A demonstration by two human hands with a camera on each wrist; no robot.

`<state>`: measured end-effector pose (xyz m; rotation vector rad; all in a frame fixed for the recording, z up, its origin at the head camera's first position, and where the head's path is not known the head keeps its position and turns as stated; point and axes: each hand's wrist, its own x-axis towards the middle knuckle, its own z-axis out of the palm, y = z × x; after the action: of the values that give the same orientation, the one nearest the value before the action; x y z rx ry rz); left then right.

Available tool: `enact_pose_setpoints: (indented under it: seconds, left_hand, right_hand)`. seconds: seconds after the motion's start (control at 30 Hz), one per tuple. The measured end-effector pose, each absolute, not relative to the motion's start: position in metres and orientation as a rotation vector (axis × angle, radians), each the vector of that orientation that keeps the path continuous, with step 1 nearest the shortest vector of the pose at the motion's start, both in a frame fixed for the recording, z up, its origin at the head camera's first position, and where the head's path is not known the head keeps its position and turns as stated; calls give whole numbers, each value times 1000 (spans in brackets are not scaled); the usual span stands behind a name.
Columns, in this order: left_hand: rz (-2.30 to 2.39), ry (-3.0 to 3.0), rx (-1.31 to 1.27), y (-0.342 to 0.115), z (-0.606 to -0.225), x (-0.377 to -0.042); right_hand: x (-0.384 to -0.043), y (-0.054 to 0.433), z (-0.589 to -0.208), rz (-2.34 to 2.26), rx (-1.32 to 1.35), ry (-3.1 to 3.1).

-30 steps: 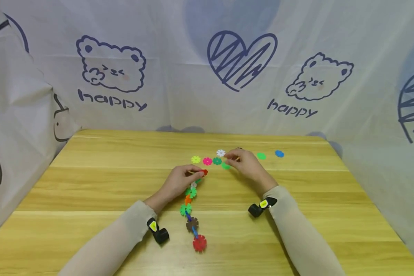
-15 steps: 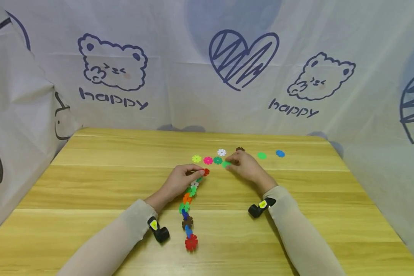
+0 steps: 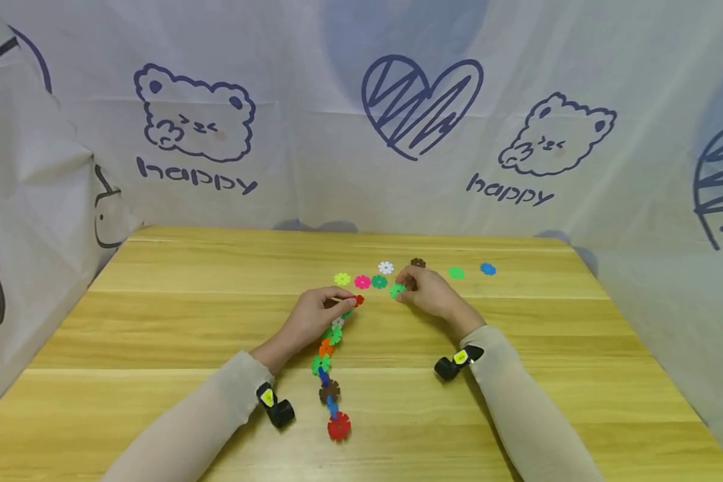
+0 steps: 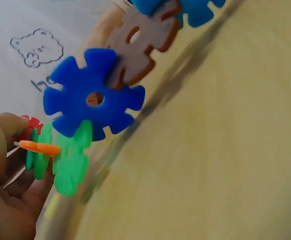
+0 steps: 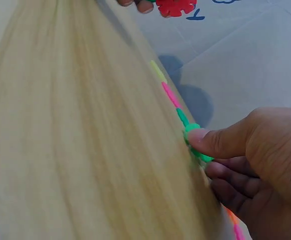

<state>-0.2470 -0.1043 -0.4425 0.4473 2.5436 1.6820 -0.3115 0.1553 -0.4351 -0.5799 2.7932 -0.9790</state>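
Note:
My left hand (image 3: 313,320) pinches the red end disc (image 3: 359,300) of a chain of slotted snowflake discs. The chain hangs down toward me through green, white, orange (image 3: 327,347), dark blue (image 4: 88,95) and brown (image 3: 329,391) pieces to a larger-looking red disc (image 3: 339,426). In the left wrist view the discs interlock at their slots, turned at angles to each other. Between thumb and fingers, my right hand (image 3: 432,293) pinches a loose light green snowflake disc (image 3: 397,290), tilted up on edge, to the right of the left hand.
Loose discs lie along the back of the wooden table (image 3: 217,268): yellow (image 3: 342,278), pink (image 3: 362,282), dark green (image 3: 379,282), white (image 3: 385,267), brown (image 3: 418,262), light green (image 3: 456,272) and blue (image 3: 488,268). A printed white cloth (image 3: 313,167) hangs behind.
My right fingers have taken hold of the light green disc and tilted it up from the table. The chain's lower end has swung slightly left, while my left hand stays in place.

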Motion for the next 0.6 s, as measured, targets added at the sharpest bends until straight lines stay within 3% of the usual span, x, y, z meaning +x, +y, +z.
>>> enact_pose_setpoints:
  seconds: [0.6]
  left_hand:
    - [1369, 3030, 952, -100, -411, -231]
  right_hand:
    - [-289, 158, -401, -1366, -632, 2592]
